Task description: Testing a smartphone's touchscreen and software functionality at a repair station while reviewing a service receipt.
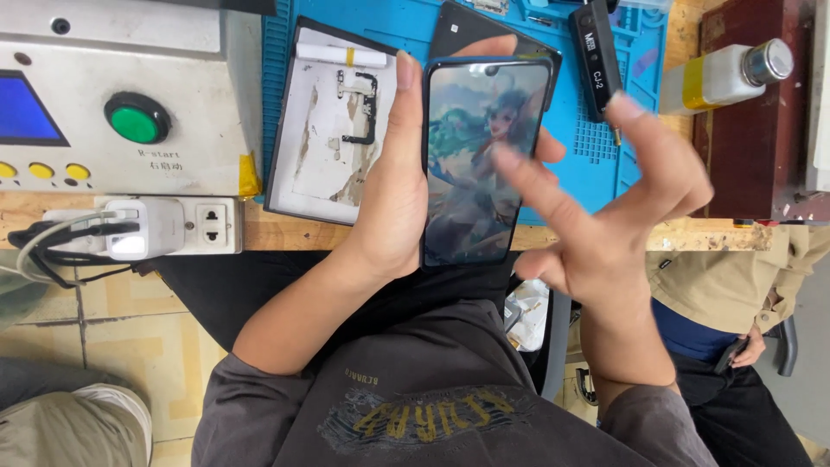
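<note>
Above the lap, the left hand [393,186] clasps the upright phone [484,160] by its edges; the right hand [605,207], fingers spread, hovers just right, forefinger touching its screen.

Pretty even daylight-ish lighting, bright all over, no harsh shadows. The phone [484,160] screen in the left hand [389,195] grip is lit up and a bit washed out, with a soft sheen near its top. The right hand [605,207] just beside the grip is smeared with motion blur, fingers especially. Left of the grip, the grey machine box [121,86] looks sharp. Slight wide-angle stretch toward the frame edges.
</note>
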